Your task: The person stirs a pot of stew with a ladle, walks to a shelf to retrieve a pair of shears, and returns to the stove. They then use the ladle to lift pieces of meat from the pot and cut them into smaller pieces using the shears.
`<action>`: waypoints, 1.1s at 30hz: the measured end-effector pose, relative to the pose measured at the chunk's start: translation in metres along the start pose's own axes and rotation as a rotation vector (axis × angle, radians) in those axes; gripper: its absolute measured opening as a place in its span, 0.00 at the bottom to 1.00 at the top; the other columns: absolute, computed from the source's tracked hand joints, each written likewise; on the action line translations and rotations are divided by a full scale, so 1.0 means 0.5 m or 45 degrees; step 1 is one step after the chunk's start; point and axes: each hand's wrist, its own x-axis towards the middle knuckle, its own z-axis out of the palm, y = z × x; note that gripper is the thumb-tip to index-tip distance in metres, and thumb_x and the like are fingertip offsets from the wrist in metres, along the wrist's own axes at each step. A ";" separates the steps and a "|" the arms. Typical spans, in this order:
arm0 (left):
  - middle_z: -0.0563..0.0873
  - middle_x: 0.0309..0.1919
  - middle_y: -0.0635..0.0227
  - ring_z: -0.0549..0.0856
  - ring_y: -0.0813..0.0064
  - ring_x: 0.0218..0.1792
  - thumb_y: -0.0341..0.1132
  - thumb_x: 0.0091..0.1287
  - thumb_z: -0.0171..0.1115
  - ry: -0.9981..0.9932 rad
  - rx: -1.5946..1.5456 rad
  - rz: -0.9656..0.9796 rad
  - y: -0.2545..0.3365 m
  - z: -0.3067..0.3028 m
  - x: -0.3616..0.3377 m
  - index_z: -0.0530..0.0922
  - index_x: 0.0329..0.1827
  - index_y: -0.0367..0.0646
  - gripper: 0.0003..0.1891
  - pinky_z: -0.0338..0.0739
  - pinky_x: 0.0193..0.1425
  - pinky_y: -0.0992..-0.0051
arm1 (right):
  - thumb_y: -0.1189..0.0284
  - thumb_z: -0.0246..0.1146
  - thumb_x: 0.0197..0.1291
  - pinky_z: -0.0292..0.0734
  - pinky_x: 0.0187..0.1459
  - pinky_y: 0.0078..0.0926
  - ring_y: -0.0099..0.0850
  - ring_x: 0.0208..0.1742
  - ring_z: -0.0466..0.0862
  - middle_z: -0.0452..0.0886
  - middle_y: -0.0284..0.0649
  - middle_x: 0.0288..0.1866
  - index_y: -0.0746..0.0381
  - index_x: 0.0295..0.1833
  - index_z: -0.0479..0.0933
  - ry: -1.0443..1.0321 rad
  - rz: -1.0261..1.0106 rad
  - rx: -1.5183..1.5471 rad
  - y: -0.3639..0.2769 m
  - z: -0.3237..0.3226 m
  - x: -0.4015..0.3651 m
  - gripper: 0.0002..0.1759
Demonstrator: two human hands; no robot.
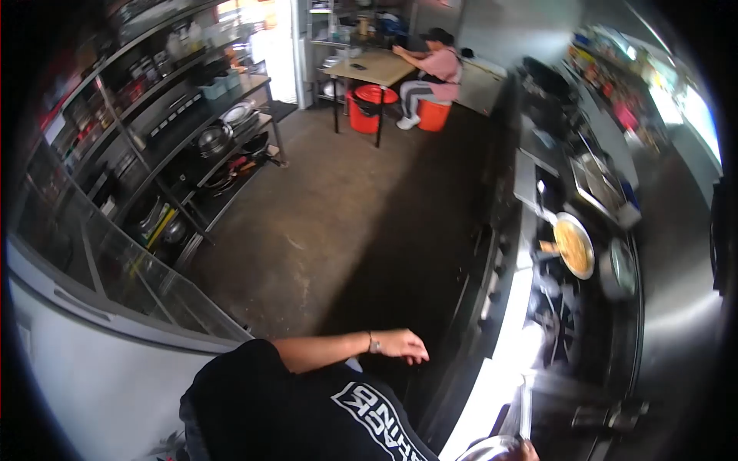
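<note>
My left hand [405, 346], with a watch at the wrist, hangs in front of my body above the dark floor. Its fingers are loosely bent and nothing is in them. At the bottom edge my right hand [526, 452] is only partly in view, gripping the rim of a shiny round metal bowl [492, 444] that the frame cuts off. A bright metal strip [526, 407] stands just above that hand. Farther along the stove, a pan of yellowish food [573, 246] sits with its handle pointing away from me.
Stove burners [557, 326] lie between my right hand and the food pan. Beside that pan stands a metal pot [617, 269]. Shelving [154, 173] with pans and bowls lines the left. A person [440, 69] sits by a table [373, 67] at the back.
</note>
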 end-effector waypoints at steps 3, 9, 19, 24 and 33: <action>0.82 0.51 0.66 0.82 0.77 0.47 0.52 0.74 0.50 0.051 -0.198 0.083 0.093 -0.064 -0.056 0.73 0.64 0.43 0.25 0.77 0.51 0.74 | 0.62 0.58 0.63 0.69 0.22 0.16 0.22 0.23 0.76 0.77 0.37 0.27 0.64 0.40 0.73 -0.167 0.430 0.547 0.047 0.410 -0.058 0.14; 0.78 0.56 0.69 0.76 0.78 0.57 0.47 0.79 0.40 0.761 -0.768 0.392 0.132 -0.261 -0.163 0.67 0.70 0.44 0.24 0.72 0.61 0.74 | 0.66 0.55 0.71 0.75 0.44 0.22 0.25 0.41 0.79 0.78 0.39 0.43 0.63 0.47 0.70 -1.143 0.224 0.674 0.010 0.861 -0.243 0.10; 0.81 0.44 0.64 0.82 0.69 0.48 0.46 0.78 0.41 1.769 -1.099 0.487 0.034 -0.746 -0.433 0.73 0.55 0.40 0.19 0.77 0.54 0.69 | 0.78 0.63 0.62 0.77 0.48 0.24 0.26 0.47 0.80 0.75 0.40 0.54 0.62 0.63 0.66 -2.573 0.169 0.425 -0.053 1.437 -0.411 0.24; 0.78 0.35 0.67 0.82 0.68 0.37 0.48 0.77 0.42 2.252 -1.229 0.632 -0.022 -0.914 -0.609 0.67 0.58 0.49 0.16 0.82 0.44 0.59 | 0.76 0.62 0.62 0.79 0.37 0.23 0.22 0.35 0.82 0.80 0.37 0.50 0.62 0.62 0.69 -3.146 -0.207 0.028 -0.079 1.792 -0.446 0.23; 0.76 0.18 0.68 0.77 0.68 0.19 0.50 0.66 0.58 3.478 -0.751 -0.487 -0.377 -0.957 -0.739 0.76 0.40 0.40 0.19 0.72 0.25 0.63 | 0.66 0.60 0.64 0.77 0.35 0.28 0.32 0.31 0.83 0.84 0.45 0.34 0.61 0.46 0.81 -2.840 -1.183 -0.059 -0.301 2.418 -0.618 0.12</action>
